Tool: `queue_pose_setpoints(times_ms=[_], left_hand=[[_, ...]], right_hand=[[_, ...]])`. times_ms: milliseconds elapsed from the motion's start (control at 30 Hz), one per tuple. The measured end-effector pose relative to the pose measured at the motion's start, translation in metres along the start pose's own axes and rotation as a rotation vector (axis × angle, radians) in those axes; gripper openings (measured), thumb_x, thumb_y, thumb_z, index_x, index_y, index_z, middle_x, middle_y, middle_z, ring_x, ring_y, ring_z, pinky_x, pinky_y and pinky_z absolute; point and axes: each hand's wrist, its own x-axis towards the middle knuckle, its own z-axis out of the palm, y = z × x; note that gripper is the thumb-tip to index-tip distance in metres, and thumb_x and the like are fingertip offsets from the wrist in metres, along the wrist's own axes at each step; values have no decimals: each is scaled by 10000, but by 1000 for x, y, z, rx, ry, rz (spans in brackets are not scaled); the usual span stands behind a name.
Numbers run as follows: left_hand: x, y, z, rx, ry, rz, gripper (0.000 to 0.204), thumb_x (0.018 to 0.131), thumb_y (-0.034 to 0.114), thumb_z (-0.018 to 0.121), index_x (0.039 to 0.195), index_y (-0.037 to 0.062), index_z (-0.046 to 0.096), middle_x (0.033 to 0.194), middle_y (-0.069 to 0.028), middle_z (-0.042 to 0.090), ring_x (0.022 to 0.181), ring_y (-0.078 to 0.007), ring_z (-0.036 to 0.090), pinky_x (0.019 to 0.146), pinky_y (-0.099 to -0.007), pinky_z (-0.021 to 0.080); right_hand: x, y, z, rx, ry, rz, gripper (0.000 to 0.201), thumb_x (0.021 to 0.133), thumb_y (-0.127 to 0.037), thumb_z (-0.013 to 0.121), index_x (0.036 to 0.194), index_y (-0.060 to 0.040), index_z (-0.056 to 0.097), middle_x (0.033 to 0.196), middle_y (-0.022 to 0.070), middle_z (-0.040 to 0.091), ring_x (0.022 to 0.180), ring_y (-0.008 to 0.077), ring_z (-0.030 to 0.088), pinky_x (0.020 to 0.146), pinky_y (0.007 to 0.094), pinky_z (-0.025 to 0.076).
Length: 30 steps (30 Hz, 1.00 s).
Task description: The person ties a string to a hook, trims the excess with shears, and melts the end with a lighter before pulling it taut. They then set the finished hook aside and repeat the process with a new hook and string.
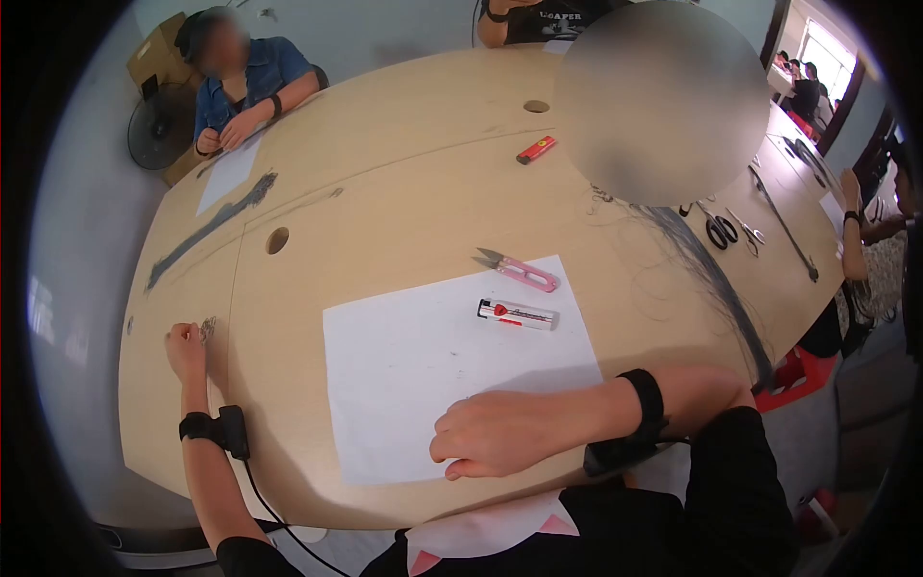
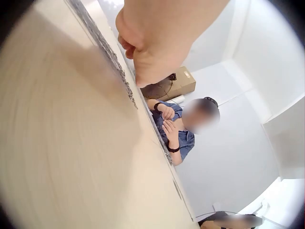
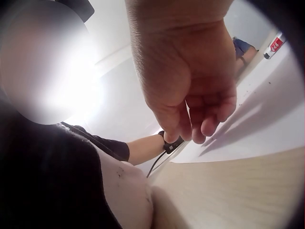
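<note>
On the left side of the table, my left hand (image 1: 186, 352) is lowered with curled fingers beside a small heap of dark hair-like strands (image 1: 209, 329). The left wrist view shows this hand (image 2: 155, 43) from the wrist side; I cannot tell whether its fingertips hold a strand. Over the near part of a white paper sheet (image 1: 385, 385) hovers my right hand (image 1: 505, 433). Its fingers curl loosely, and nothing shows between them in the right wrist view. Pink thread snips (image 1: 524, 273) and a white tube with a red mark (image 1: 515, 314) lie on the sheet's far right part.
Long dark bundles of strands lie at the left (image 1: 212, 229) and right (image 1: 716, 279). Black-handled scissors (image 1: 721, 231) and a small red packet (image 1: 536, 149) lie farther back. The table has round holes. A person (image 1: 252, 82) sits at the far left, others around the table.
</note>
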Motion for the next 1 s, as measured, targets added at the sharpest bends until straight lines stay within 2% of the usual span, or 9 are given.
queue_pose_setpoints(times_ms=[67,133,267,433,567,700,833,933,1000], left_hand=[[2,4,-7,-56,-27,4,178,756,159,560,871,23,562,786,-106,547,735,-242,520,669,-317,418],[7,7,-14,-199,89,174,181,778,146,535,904,18,554,830,-91,547,700,-212,516,641,-307,420],[-10,90,-78,-468,21,79,185,791,137,524,918,7,552,819,-56,551,692,-141,506,626,-265,410],[-43,168,-109,-786,-37,214,154,788,123,534,910,33,559,781,-10,544,684,-73,480,590,-207,383],[-78,215,-92,-1060,-206,292,136,757,89,566,880,31,557,788,0,545,674,-39,472,504,-162,361],[-105,244,-67,-1179,-384,281,93,750,75,568,830,27,569,770,4,546,660,-37,480,495,-167,379],[-123,248,-51,-1205,-444,311,87,754,86,570,819,28,573,754,12,549,648,-45,496,503,-167,383],[-126,242,-47,-1291,-537,258,94,769,96,563,832,26,574,719,-1,546,625,-40,488,516,-169,391],[-128,238,-36,-1320,-561,209,99,770,94,560,839,23,573,707,2,542,613,-38,483,517,-168,390]], right_hand=[[0,-1,0,-6,7,-8,179,760,-195,544,791,-20,518,715,106,506,726,277,504,599,372,403],[-1,-2,-2,-14,-5,-16,184,757,-191,545,785,-10,521,703,116,504,711,285,505,595,376,401],[0,-5,-3,-22,-20,-21,185,752,-183,543,768,1,523,689,128,502,695,296,504,593,381,400],[0,-8,-5,-44,-22,-10,186,755,-177,529,775,8,529,702,134,511,717,299,508,607,383,402],[0,-7,-5,-56,-46,0,198,764,-189,519,808,4,535,737,133,525,759,292,512,636,376,408],[1,-6,-4,-81,-34,-25,204,781,-197,498,839,-6,539,768,128,534,788,285,512,662,366,412],[2,-3,-4,-62,14,-49,196,793,-194,484,845,-14,541,767,119,534,784,272,512,662,356,413],[2,-5,-7,10,107,-51,178,769,-181,488,753,-13,543,712,132,528,737,290,513,645,374,413],[2,-7,-13,0,104,-45,144,773,-149,487,800,-18,540,754,113,527,758,266,507,654,357,412]])
